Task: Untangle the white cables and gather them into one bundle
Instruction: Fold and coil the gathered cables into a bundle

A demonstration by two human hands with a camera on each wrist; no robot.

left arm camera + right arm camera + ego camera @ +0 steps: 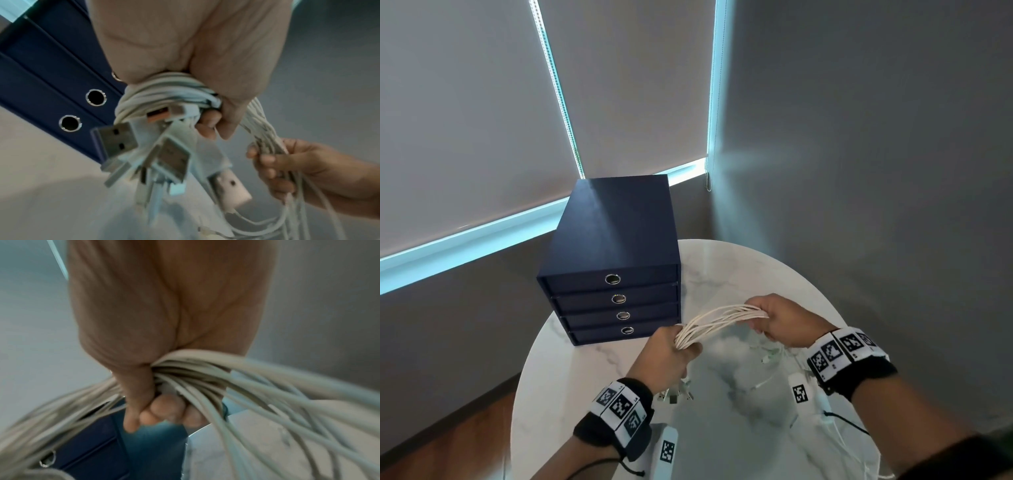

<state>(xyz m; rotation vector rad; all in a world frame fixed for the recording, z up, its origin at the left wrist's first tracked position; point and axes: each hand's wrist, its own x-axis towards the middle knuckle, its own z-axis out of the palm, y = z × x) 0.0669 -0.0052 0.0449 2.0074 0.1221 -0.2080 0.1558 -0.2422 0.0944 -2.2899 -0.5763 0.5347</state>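
Note:
Several white cables [717,322] run as one bundle between my two hands above the round marble table [726,274]. My left hand [678,349] grips the bundle in a fist near its plug ends. The USB plugs [164,155] hang in a cluster below that fist. My right hand [774,318] grips the same cables [205,374] a little farther right and higher. From that hand the loose cable lengths [770,363] trail down onto the table. In the left wrist view the right hand [287,165] holds the strands [265,136] just beyond my left fist [205,65].
A dark blue box of several drawers [616,260] stands at the table's back left, close to my left hand. Grey wall and window blinds [482,102] rise behind the table. The table's rim [517,394] curves along the left, with wood floor [448,438] below.

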